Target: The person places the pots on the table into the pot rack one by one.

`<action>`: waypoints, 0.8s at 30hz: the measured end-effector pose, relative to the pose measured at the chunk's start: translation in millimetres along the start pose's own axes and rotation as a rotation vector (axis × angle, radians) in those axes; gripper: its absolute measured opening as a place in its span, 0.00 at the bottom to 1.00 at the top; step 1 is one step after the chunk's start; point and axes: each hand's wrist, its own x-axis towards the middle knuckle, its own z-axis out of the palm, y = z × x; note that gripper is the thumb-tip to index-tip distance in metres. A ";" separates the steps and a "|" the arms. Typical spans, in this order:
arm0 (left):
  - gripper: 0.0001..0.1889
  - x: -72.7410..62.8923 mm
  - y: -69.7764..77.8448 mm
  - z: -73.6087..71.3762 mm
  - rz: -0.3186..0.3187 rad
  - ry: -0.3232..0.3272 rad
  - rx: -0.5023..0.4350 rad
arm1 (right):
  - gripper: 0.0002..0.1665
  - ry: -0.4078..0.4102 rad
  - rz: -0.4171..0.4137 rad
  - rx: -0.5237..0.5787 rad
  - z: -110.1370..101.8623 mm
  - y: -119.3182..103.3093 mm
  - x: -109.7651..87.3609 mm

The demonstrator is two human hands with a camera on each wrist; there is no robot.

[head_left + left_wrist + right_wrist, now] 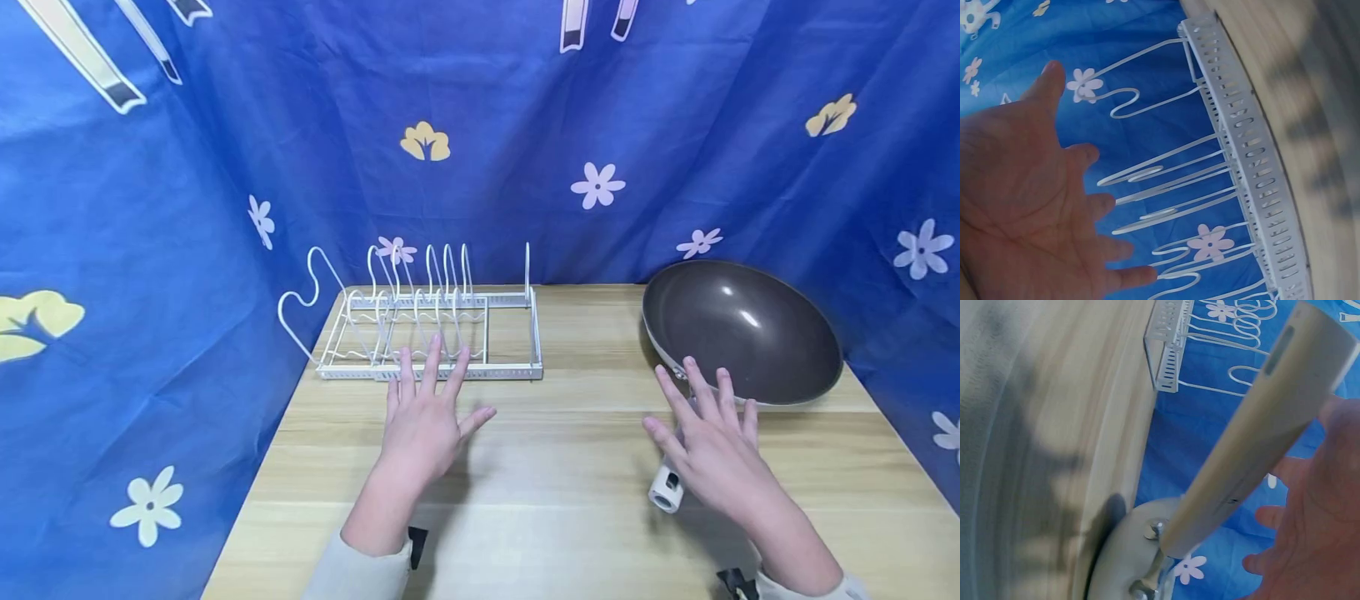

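A white wire pan rack (513,371) with upright looped dividers stands at the back left of the table. My left hand (423,429) is spread over the table just in front of it, holding nothing; in the left wrist view its palm faces the dividers (1166,175). At the right lies a frying pan (742,333) with a dark inside and a pale outside, its handle (666,487) pointing towards me. Fingers spread, my right hand (716,454) hovers beside and partly over that handle. The right wrist view shows the cream handle (1254,437) in front of the open palm.
The light wooden table (555,467) is bordered at the back and sides by a blue cloth (510,150) printed with flowers. The rack stands close to the back cloth, and the pan's far rim reaches near it too. Wood surface runs between rack and pan.
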 end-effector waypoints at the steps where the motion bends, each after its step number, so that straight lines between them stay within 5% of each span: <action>1: 0.50 0.4 0.1 1.0 -0.001 -0.001 0.003 | 0.44 -0.002 0.000 0.003 0.1 0.1 0.2; 6: 0.50 -1.4 0.9 6.8 0.004 0.024 -0.001 | 0.44 0.034 -0.008 0.030 1.6 2.5 -2.0; 14: 0.49 -12.1 2.7 18.6 0.010 0.123 -0.027 | 0.50 0.271 0.000 0.147 6.8 25.0 -13.4; 19: 0.49 -14.3 11.5 27.4 0.068 0.199 -0.137 | 0.57 0.388 0.122 0.289 10.2 39.4 -20.7; 24: 0.44 -9.6 27.7 33.4 0.109 0.206 -0.364 | 0.45 0.462 0.315 0.496 14.7 46.0 -21.1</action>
